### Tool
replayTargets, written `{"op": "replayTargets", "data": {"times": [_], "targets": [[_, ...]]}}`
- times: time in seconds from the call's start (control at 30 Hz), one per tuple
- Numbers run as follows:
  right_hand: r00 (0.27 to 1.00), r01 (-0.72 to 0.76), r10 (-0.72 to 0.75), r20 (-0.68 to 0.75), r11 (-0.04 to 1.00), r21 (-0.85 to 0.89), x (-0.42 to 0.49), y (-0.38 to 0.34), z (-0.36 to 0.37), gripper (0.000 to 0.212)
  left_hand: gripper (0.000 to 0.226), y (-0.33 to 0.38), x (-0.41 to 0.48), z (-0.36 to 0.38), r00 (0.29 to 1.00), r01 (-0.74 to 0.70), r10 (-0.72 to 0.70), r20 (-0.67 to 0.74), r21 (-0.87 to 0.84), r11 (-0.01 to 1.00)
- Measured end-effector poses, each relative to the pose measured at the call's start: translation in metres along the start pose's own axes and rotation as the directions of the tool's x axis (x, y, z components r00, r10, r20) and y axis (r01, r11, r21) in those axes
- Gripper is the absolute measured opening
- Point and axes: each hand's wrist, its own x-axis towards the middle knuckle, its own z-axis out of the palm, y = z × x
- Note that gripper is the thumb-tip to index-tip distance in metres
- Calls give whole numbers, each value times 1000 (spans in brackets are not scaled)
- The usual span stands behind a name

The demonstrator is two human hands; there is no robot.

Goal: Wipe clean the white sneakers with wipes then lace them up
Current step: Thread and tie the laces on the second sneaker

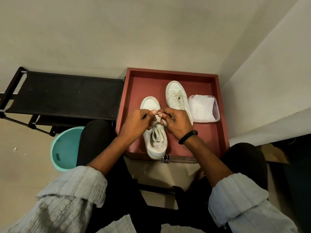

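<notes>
Two white sneakers stand in a red tray (217, 105). The near sneaker (155, 143) points away from me at the tray's front. My left hand (134, 123) and my right hand (176, 123) meet above its middle, each pinching a stretch of its white lace (158, 113). More lace loops lie slack over the tongue. The far sneaker (176, 96) sits to the right and further back, with its laces threaded. A clear plastic box of white wipes (203, 109) stands at its right.
A black fabric rack (67, 96) stands left of the tray, against the wall. A teal bucket (65, 148) sits on the floor beside my left knee. A wall corner closes in on the right. A metal latch (165, 159) juts from the tray's front edge.
</notes>
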Motion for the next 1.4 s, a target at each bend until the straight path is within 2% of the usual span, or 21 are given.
{"op": "replayTargets", "data": {"times": [0.03, 0.13, 0.27, 0.37, 0.47, 0.57, 0.63, 0.73, 0.97, 1.1, 1.3, 1.4], "targets": [[999, -20, 21, -25, 999, 39, 0, -1, 0, 13, 47, -3, 0, 2, 997, 77, -77, 4, 9, 997], [988, -132, 145, -61, 975, 181, 1, -4, 2, 13, 50, -13, -3, 10, 985, 171, -171, -24, 251, 953], [947, -294, 320, 1, 870, 396, 4, -6, 2, 14, 48, -13, -5, 19, 988, 152, -152, -27, 361, 920], [921, -357, 388, 16, 830, 429, 4, -4, 2, 19, 39, -14, -1, 17, 992, 120, -127, -3, 351, 929], [922, -372, 387, -5, 888, 270, 2, -2, 2, 17, 26, -14, 1, 13, 991, 104, -126, 52, 317, 943], [955, -296, 297, -10, 955, 29, 1, -3, 4, 12, 11, -16, 2, 10, 982, 147, -169, 85, 218, 965], [969, -240, 247, 28, 959, -152, 0, -3, 5, 11, 7, -18, 3, 10, 976, 183, -197, 90, 147, 972], [975, -188, 215, 62, 937, -295, -2, -2, 8, 9, 6, -20, 2, 8, 966, 227, -229, 121, 38, 973], [989, -84, 134, 67, 869, -488, -1, -9, 6, 9, 6, -28, 4, 2, 953, 226, -202, 224, -89, 970], [992, -24, 90, 93, 837, -547, -2, -12, 7, 12, 5, -26, 3, 3, 957, 222, -206, 207, -61, 973], [991, 22, 57, 123, 826, -563, -2, -15, 11, 11, 25, -23, 0, 9, 977, 177, -186, 105, 96, 980], [990, 50, 38, 137, 812, -581, -1, -15, 11, 11, 20, -23, 0, 9, 984, 133, -145, 103, 111, 985]]}}
